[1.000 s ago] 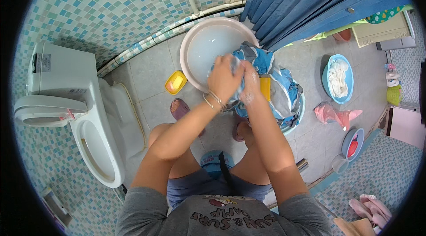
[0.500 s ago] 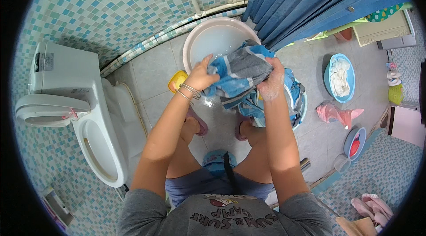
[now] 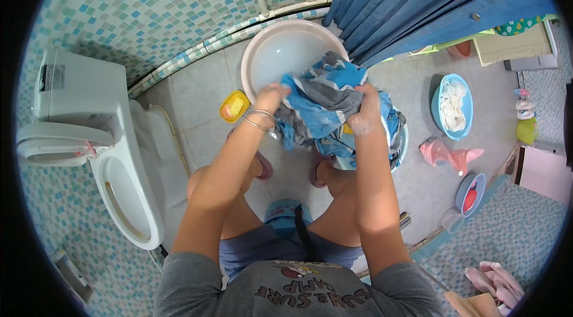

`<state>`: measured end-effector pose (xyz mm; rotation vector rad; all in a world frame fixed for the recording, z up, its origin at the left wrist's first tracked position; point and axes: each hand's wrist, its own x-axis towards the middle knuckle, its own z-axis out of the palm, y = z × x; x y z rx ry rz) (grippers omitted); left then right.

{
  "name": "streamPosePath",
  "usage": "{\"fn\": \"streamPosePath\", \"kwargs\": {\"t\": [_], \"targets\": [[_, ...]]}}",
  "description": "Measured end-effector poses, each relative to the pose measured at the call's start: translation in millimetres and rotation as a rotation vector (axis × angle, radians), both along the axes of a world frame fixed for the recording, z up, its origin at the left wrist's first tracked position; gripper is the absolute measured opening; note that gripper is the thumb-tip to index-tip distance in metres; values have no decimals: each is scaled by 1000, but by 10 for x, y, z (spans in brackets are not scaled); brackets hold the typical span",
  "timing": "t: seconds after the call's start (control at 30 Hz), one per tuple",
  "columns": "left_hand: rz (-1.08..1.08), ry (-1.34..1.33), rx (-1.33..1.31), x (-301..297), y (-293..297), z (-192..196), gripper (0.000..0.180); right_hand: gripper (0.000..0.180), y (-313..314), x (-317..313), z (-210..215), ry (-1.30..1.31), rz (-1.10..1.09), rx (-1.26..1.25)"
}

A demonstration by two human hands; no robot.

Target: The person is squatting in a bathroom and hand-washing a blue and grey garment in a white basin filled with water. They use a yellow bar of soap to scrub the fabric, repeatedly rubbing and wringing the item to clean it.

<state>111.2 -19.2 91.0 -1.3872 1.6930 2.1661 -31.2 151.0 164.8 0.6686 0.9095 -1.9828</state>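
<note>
A striped blue, grey and white cloth (image 3: 328, 93), wet-looking and bunched, hangs between my two hands over the near right rim of a pale pink basin (image 3: 247, 69) of cloudy water. My left hand (image 3: 270, 100), with bangles at its wrist, is closed on the cloth's left edge; its fingertips are a little blurred. At the right edge, my right hand (image 3: 365, 113) grips the cloth, thumb on top, with suds on the skin. Beneath it stands a light blue basin (image 3: 407, 141) of similar blue and grey laundry, partly hidden by the cloth and my forearm.
A yellow soap dish (image 3: 224, 115) with soap lies left of my left hand. The toilet (image 3: 156, 215) stands further left. At right are a blue tub (image 3: 436, 111) of white cloth, a pink bag-like thing (image 3: 441, 155) and a small basin (image 3: 481, 189). A blue curtain (image 3: 406, 7) hangs behind.
The cloth has opened out and sags lower between my hands. My left hand has moved slightly left and down, its fingers now closing on the cloth's edge.
</note>
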Motion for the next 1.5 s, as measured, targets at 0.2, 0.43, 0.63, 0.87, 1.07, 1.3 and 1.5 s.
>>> {"fn": "streamPosePath", "kwargs": {"t": [0.2, 0.43, 0.63, 0.87, 1.07, 1.3, 1.5], "targets": [[-41, 645, -391, -179, 592, 820, 13, 29, -159, 107, -70, -28, 185, 52], [60, 578, -931, -317, 595, 801, 24, 29, -468, 489, -55, 4, 90, -188], [-285, 587, -1038, -244, 1103, 1181, 46, 35, 22, 204, -1045, 274, 52, -491], [103, 472, -765, -325, 421, 570, 49, 25, -433, 530, 93, -24, 124, -6], [-255, 595, -996, -216, 983, 1176, 38, 25, -128, 272, -637, 153, 143, -506], [-18, 573, -1151, -451, 569, 848, 18, 24, -414, 527, 220, 0, 29, 81], [-96, 549, -1022, -403, 637, 789, 15, 25, -167, 439, -459, 621, 273, 210]]}}
